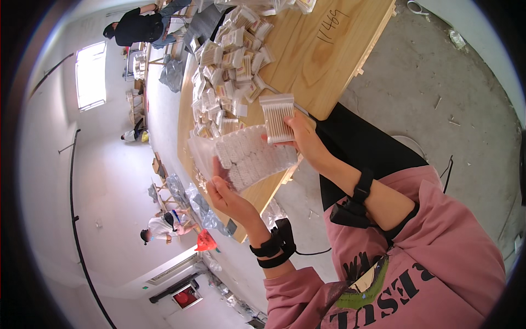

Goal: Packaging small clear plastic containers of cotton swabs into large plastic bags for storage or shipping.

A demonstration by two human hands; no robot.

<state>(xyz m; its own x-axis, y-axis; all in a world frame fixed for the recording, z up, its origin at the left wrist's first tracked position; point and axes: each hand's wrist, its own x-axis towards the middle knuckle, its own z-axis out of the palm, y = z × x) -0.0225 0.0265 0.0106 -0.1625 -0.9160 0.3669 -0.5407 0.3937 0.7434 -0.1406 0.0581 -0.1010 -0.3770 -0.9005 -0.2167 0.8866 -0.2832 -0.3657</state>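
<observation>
My right hand (307, 140) is closed on a small clear packet of cotton swabs (278, 118), the sticks lying side by side with the thumb over them. Beside it, my left hand (233, 202) grips a larger clear plastic bag (249, 156) by one side. White cotton tips in rows show through that bag. The packet overlaps the bag's edge nearest my right hand; whether they touch I cannot tell. Under and beyond both hands, a heap of similar swab packets (233, 60) covers part of the wooden table (307, 60).
The table's edge runs past my right forearm, with a dark stretch of cloth (356, 142) below it. Bits of litter lie on the concrete floor (427, 98). Across the room are a person in black (139, 26), a person in white (161, 226) and a red bag (206, 240).
</observation>
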